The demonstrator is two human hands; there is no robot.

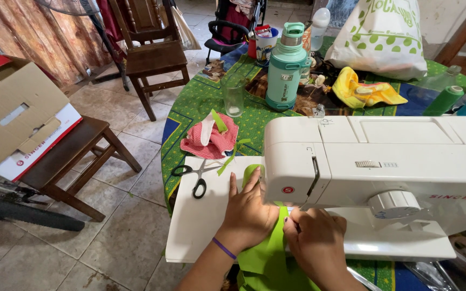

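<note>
A strip of bright green fabric [268, 258] runs up from the bottom centre of the frame, between the two hands, and passes under the head of a white sewing machine [376, 172] that fills the right half of the picture. The left hand [248, 213], just left of centre and low in the frame, lies flat with its fingers spread, pressing the cloth down against the machine's white extension table [200, 226]; its fingertips reach the green edge that curls up beside the machine head. The right hand [315, 240], lower right of centre, touches the fabric's right edge with its fingers curled in, thumb and forefinger drawn close at the cloth near the needle area; whether they truly pinch it I cannot tell. There is one purple band [224, 248] on the left wrist. On the extension table, left of the hands, lies one pair of black-handled scissors [196, 175]. Above it, on the round table's green patterned cloth [190, 102], sits one red-and-white checked bundle [210, 141] with green scraps on it. Farther up stand one clear glass [234, 97] and one teal flask [287, 67]. At upper right are one white bag with green dots [384, 37], one yellow cloth [365, 91] and two thread cones [443, 101]. At upper left stand two wooden chairs [149, 59], one bearing one cardboard box [20, 121].
</note>
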